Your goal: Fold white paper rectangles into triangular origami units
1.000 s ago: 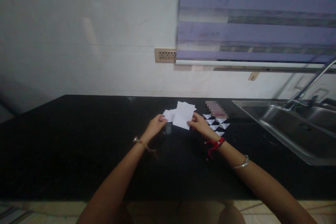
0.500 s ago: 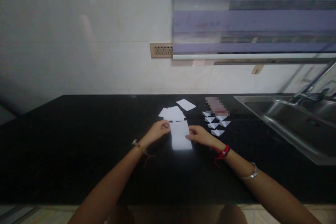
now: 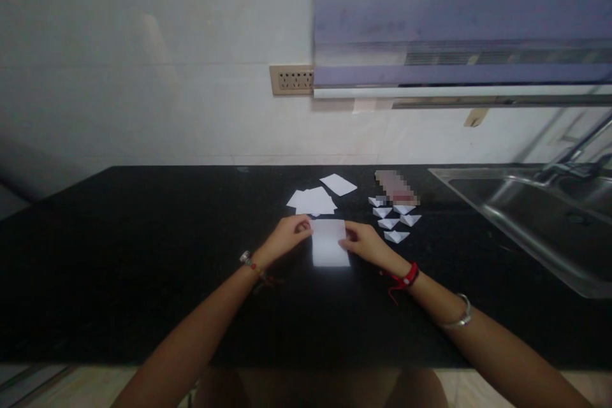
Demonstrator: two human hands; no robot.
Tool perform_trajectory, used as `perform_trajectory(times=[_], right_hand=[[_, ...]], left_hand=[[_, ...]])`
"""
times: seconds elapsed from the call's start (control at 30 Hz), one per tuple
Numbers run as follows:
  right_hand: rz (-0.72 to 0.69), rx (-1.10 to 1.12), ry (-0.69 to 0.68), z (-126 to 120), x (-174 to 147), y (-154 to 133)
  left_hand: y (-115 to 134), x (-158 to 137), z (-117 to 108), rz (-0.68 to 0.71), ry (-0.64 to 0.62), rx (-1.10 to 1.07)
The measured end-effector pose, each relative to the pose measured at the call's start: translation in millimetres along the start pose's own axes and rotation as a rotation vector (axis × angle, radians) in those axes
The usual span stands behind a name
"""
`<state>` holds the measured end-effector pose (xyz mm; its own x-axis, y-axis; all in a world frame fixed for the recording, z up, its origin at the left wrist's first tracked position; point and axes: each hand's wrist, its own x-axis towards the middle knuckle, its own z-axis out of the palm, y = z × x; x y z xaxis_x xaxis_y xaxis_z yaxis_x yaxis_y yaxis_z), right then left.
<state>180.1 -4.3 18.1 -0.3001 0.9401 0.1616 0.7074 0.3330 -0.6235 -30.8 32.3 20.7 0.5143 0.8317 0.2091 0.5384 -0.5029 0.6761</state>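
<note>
A white sheet of paper (image 3: 329, 243) is between my two hands, above or on the dark countertop. My left hand (image 3: 290, 234) pinches its upper left corner, the fingers curled in. On the other side, my right hand (image 3: 362, 240) grips the right edge with thumb and fingers. Just beyond lies a loose stack of white paper sheets (image 3: 313, 200), and behind it a separate white sheet (image 3: 338, 184). To the right, several small folded paper pieces (image 3: 389, 224) stand in a cluster.
A blurred-out pinkish rectangular object (image 3: 396, 187) lies behind the folded pieces. The steel sink (image 3: 482, 210) with its faucet (image 3: 568, 166) occupies the right side. A black countertop (image 3: 143, 255) runs up to the tiled wall, which carries a socket panel (image 3: 292, 80) beside a purple blind (image 3: 454, 19).
The view has tipped down slightly, so the wall has shifted upward. The sheet's top edge looks straighter and the sheet shorter; both hands keep hold of it.
</note>
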Motion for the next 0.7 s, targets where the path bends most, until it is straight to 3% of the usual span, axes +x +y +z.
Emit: perform_trajectory(times=[0.17,0.3,0.4,0.57,0.7], right_hand=[[-0.127,-0.073,0.058,-8.9,-1.1,-3.2],[-0.274,-0.092,-0.033,-10.3,-4.4,-11.3],[-0.262,-0.099,-0.047,-4.4,-8.9,-17.3],[-0.141,-0.106,0.064,4.0,-11.6,-16.5],[-0.242,-0.167,0.044,0.8,-8.4,-10.9]], left_hand=[[0.6,-1.4,0.5,0.197,-0.058,0.257],[-2.1,-2.4,1.7,0.238,-0.11,0.313],[-4.2,-3.0,-0.4,0.218,-0.068,0.307],[-5.7,-2.6,-5.0,0.188,0.034,0.248],[-7.2,-2.2,-4.4,0.245,-0.005,0.278]])
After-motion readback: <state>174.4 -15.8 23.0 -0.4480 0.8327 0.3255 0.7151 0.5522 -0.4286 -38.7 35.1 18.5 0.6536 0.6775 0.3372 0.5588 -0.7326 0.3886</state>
